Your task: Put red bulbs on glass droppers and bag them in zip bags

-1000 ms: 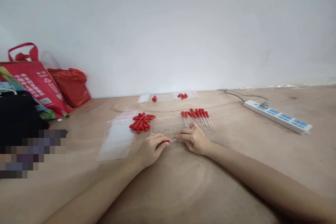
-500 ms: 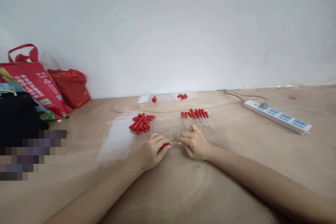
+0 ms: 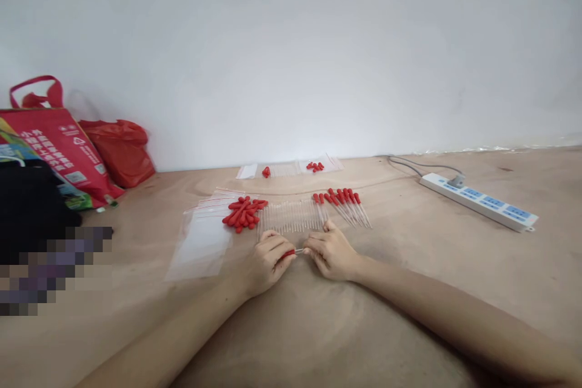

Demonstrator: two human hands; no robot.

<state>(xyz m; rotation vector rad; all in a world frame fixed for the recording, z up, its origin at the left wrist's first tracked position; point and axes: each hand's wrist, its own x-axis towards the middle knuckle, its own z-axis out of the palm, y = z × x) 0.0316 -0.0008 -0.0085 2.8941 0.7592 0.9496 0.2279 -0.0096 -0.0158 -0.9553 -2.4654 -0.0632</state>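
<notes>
My left hand [image 3: 269,260] is closed round a red rubber dropper bulb [image 3: 288,253]. From the bulb's end a thin clear glass tube [image 3: 299,251] runs into the pinched fingers of my right hand [image 3: 331,251]. Just beyond my hands lies a row of clear glass tubes [image 3: 291,216], side by side. A pile of red rubber bulbs [image 3: 244,213] sits at the row's left end. To the right, several droppers with red bulbs on their tubes [image 3: 348,203] rest on the table. The tube's far end is hidden by my right fingers.
Clear zip bags [image 3: 200,239] lie left of the bulb pile. More bagged bulbs and tubes [image 3: 291,168] are by the wall. A white power strip [image 3: 477,201] with a plugged-in cord is at right. Red bags [image 3: 120,151] and a black item [image 3: 36,212] stand at left.
My right hand has moved slightly left, closer to my left hand, and less of the glass tube shows between them. The left hand keeps its hold on the bulb.
</notes>
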